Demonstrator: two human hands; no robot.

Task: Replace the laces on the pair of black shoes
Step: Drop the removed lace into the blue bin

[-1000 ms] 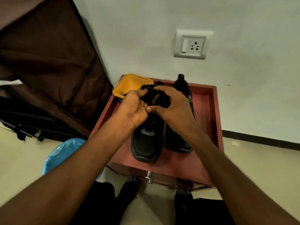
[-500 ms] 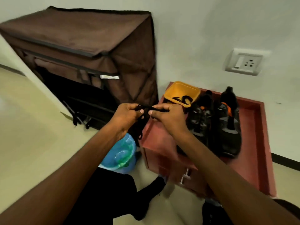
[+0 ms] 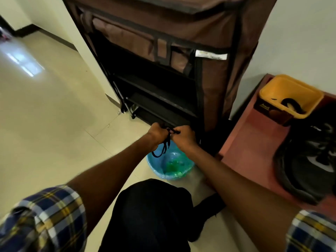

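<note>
- Pinching a black lace (image 3: 166, 142) between them, the left hand (image 3: 157, 133) and right hand (image 3: 184, 136) hold it above a blue bin (image 3: 170, 165).
- Its short taut stretch runs left-right; the rest hangs down in loops.
- Black shoes (image 3: 309, 157) sit on the red bench (image 3: 252, 142), far right.

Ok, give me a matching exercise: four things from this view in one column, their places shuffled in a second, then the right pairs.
Things:
1. black lace
2. yellow tub
3. blue bin
4. black shoe

Places:
A. on the floor, below the hands
B. at the far corner of the red tray
C. held between the left hand and right hand
D. on the red tray, nearer than the tub

Pairs: 1-C, 2-B, 3-A, 4-D
</note>
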